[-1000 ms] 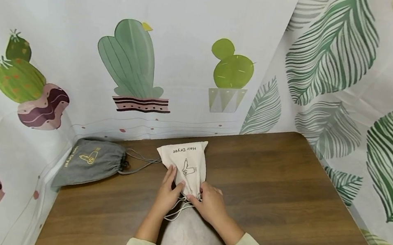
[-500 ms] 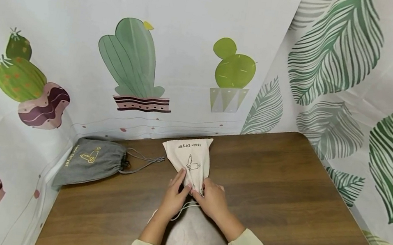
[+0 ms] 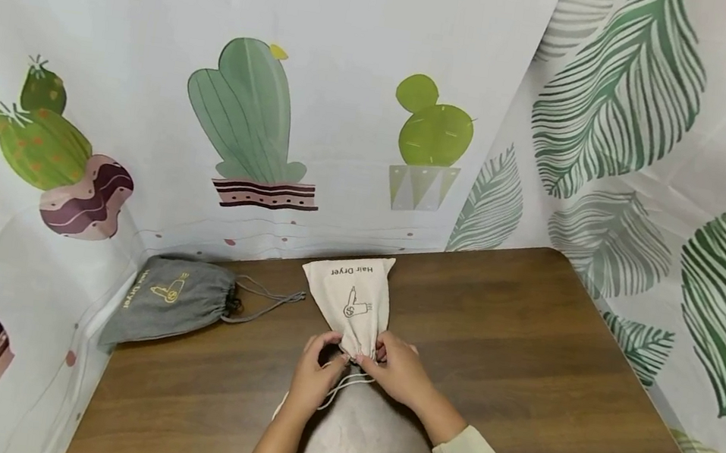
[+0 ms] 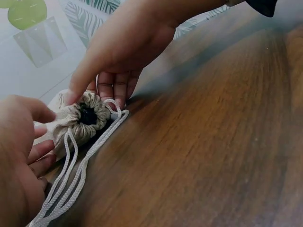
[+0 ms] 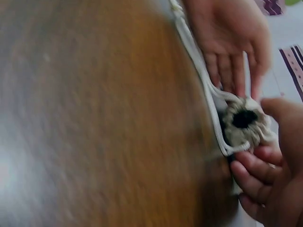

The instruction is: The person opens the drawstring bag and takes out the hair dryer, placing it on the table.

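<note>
A cream drawstring bag (image 3: 353, 302) printed "Hair Dryer" lies on the wooden table, its gathered mouth towards me. In the left wrist view, the puckered mouth (image 4: 90, 116) leaves a small dark hole; what is inside cannot be made out. White cords (image 4: 78, 175) trail from it. My right hand (image 3: 402, 369) pinches the gathered neck, thumb on top and fingers along the side. On the other side, my left hand (image 3: 313, 377) is beside the neck, thumb and fingers spread apart; its fingers (image 5: 232, 73) look fairly straight in the right wrist view.
A grey drawstring bag (image 3: 177, 301) with yellow print lies at the table's left edge, its grey cords (image 3: 270, 306) stretching towards the cream bag. Printed cloth (image 3: 352, 102) hangs behind the table (image 3: 523, 370) and along its sides.
The cream bag has shifted slightly away and right, and its front lies smoother. My left hand has drawn back off the bag's front, its fingers parting from the cloth.
</note>
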`<state>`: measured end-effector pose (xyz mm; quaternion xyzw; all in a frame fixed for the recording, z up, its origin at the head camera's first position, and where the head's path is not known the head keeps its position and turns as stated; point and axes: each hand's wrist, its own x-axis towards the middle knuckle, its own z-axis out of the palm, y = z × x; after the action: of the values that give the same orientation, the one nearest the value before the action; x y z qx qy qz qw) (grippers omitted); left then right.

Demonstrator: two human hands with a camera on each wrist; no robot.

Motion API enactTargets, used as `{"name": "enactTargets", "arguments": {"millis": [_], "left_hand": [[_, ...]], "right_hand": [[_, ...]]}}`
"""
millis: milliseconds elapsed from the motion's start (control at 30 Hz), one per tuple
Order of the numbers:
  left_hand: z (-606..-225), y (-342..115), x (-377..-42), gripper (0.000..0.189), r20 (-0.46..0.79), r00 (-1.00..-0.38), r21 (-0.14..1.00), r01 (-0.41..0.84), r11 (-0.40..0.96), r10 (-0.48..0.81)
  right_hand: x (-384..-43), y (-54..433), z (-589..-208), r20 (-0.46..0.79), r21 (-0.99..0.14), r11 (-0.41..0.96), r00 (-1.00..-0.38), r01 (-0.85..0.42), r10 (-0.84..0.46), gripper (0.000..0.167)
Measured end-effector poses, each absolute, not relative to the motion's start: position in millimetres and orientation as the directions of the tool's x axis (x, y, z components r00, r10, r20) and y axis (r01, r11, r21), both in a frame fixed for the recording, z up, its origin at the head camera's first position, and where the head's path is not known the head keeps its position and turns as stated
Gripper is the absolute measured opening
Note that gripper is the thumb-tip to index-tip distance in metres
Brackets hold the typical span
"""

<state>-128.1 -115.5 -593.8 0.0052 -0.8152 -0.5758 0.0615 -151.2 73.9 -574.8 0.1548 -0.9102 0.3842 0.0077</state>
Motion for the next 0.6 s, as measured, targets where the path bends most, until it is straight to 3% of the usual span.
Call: {"name": "enactTargets", "arguments": {"millis": [233,600], "left_hand": [[-601.3,-109.1,-128.1,0.056,0.119,-0.992,0.866,0.085,0.492,-0.039],[-606.2,-107.6,-127.4,0.048,0.130,-0.989,0.881,0.083,0.467,-0.069]], "right_hand": [[-152.7,84.9,-575.9,0.150,-0.700,0.610,-0.912,-0.371,-0.382,0.028],[-159.1,92.0,-580.3,0.170,-0.752,0.532,-0.895,-0.388,-0.412,0.022]]}}
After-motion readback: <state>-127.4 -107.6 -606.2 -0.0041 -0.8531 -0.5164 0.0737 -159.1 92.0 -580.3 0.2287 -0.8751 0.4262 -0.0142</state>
